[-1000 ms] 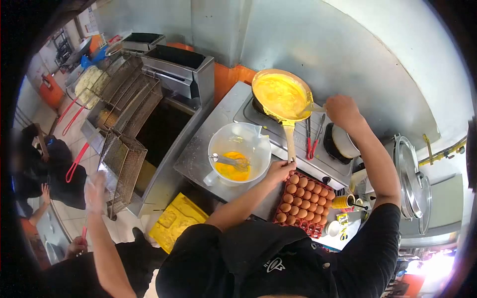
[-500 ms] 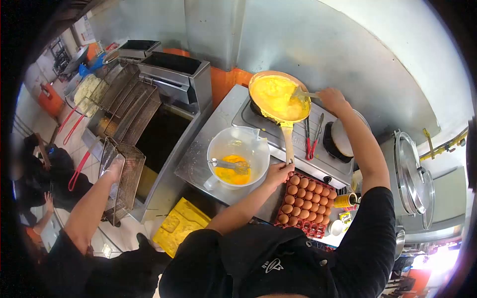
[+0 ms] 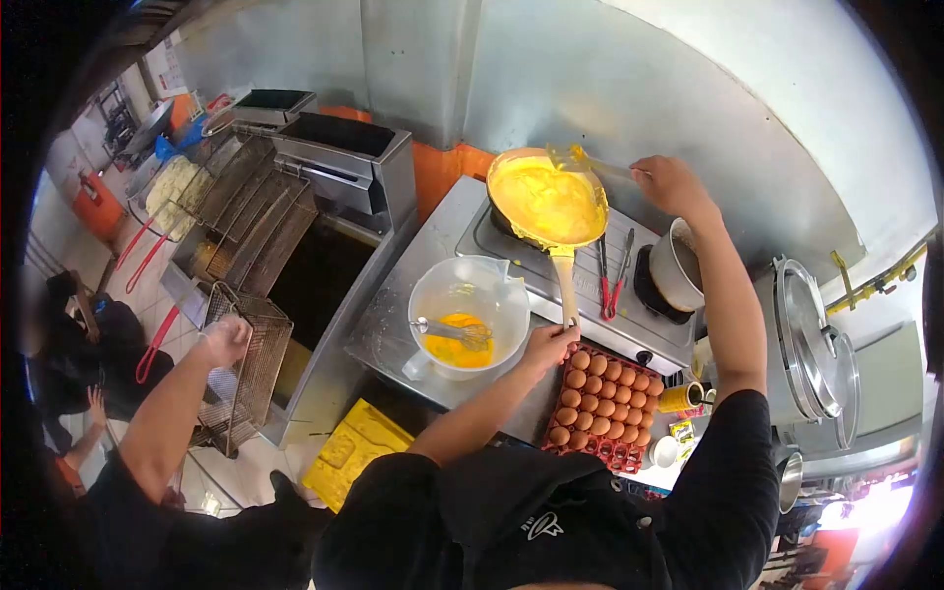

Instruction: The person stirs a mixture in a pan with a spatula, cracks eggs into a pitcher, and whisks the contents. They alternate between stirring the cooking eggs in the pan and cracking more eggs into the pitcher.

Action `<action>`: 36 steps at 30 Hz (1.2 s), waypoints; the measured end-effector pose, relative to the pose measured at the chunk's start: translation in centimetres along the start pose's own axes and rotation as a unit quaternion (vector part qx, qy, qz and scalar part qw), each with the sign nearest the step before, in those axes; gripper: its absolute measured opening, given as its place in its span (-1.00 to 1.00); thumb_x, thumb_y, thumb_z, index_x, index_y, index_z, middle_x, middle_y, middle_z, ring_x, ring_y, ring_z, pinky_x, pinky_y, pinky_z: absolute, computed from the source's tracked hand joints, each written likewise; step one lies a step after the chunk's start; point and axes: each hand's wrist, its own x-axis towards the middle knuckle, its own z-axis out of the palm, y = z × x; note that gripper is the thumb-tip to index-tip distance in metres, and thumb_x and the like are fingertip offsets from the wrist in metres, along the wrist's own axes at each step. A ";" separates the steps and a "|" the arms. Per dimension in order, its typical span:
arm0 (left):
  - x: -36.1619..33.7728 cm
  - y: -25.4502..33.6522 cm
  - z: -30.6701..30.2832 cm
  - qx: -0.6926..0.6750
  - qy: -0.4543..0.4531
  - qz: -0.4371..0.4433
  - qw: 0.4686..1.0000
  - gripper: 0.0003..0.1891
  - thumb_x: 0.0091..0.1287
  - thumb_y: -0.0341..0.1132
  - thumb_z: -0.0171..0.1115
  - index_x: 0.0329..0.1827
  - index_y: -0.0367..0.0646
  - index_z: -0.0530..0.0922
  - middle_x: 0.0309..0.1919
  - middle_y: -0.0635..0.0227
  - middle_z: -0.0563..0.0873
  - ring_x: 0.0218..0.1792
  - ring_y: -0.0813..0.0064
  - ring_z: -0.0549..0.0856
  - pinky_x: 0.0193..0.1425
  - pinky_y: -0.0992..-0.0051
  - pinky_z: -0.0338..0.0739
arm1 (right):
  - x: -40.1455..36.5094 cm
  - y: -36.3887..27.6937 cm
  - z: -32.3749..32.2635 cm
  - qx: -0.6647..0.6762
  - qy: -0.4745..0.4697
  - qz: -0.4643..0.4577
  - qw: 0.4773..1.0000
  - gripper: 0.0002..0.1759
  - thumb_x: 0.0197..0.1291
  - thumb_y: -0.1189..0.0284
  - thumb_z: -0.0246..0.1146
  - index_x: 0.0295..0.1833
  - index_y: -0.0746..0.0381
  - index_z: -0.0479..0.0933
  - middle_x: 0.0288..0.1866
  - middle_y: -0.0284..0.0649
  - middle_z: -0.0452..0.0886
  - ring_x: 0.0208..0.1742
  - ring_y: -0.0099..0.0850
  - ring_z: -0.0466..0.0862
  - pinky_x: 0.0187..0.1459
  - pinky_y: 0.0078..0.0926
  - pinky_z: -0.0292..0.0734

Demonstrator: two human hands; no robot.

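My left hand [image 3: 551, 344] is wrapped round the end of the pale handle of a frying pan [image 3: 563, 264], which sits over the stove. Soft yellow scrambled egg [image 3: 547, 202] covers the pan's inside. My right hand [image 3: 671, 185] grips the handle of a spatula [image 3: 570, 157]; its egg-smeared blade is at the pan's far rim, above the egg. Left of the pan handle, a clear plastic jug [image 3: 469, 280] contains beaten egg and a whisk [image 3: 454, 332]. Just right of my left hand lies a red tray of brown eggs [image 3: 607, 398].
Red-handled tongs [image 3: 612, 295] and a saucepan [image 3: 677, 265] rest on the stove [image 3: 536, 285]. At left, a co-worker's gloved hand [image 3: 224, 342] is at a wire fryer basket [image 3: 258, 369] beside the deep fryer [image 3: 339, 305]. A yellow crate [image 3: 359, 447] stands below the counter. A large lidded pot [image 3: 801, 339] is at right.
My right hand has lifted the spatula out of the egg to the far rim. The pan has shifted slightly left and tilts a little differently. The co-worker's hand moved slightly at the basket.
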 end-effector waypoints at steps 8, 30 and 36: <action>1.1 -0.9 -0.8 0.025 -0.020 0.018 0.999 -0.66 0.31 -0.09 0.32 -0.24 -0.26 0.65 -0.49 0.45 0.64 -0.58 0.74 0.48 -0.57 0.68 0.32 | -2.7 -0.6 4.7 -0.001 -0.081 0.093 0.992 -0.71 0.32 0.30 0.06 -0.16 0.22 0.63 -0.19 0.02 0.66 -0.18 0.06 0.64 -0.09 -0.03 0.54; 0.9 -1.7 -0.9 0.060 0.024 0.043 0.997 -0.67 0.33 -0.08 0.29 -0.30 -0.22 0.66 -0.52 0.48 0.64 -0.58 0.73 0.51 -0.57 0.69 0.36 | 4.2 3.7 14.6 0.017 -0.137 0.276 0.951 -0.67 0.25 0.33 0.06 -0.20 0.33 0.65 -0.15 0.13 0.68 -0.08 0.05 0.69 0.01 -0.07 0.59; 0.5 -1.0 -0.8 0.067 0.019 0.031 0.997 -0.66 0.33 -0.05 0.28 -0.30 -0.21 0.65 -0.54 0.49 0.61 -0.58 0.72 0.49 -0.55 0.67 0.36 | 2.9 5.4 15.3 0.087 -0.053 0.191 0.976 -0.62 0.28 0.23 0.08 -0.24 0.32 0.65 -0.26 0.17 0.66 -0.13 0.12 0.65 -0.04 -0.03 0.55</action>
